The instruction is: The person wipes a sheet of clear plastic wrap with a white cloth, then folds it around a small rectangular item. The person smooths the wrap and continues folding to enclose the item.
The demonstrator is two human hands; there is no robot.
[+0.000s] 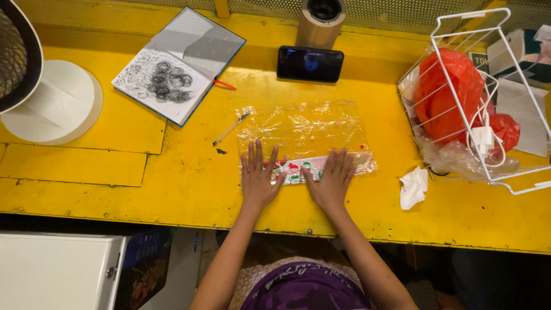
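A clear plastic bag [304, 129] lies flat on the yellow table [172, 183], with a red, green and white printed strip [295, 167] along its near edge. My left hand [258, 178] rests flat on the left part of that strip, fingers spread. Pressing on the strip's right part is my right hand [332, 179], also flat with fingers apart. Neither hand grips anything.
An open notebook with scribbles [175, 63] and a pen [231, 128] lie to the left. A black phone [310, 63] leans against a cardboard tube [320, 23]. A white wire basket [482, 97] holds red bags; a crumpled tissue [413, 186] lies nearby. A white fan base [49, 103] stands far left.
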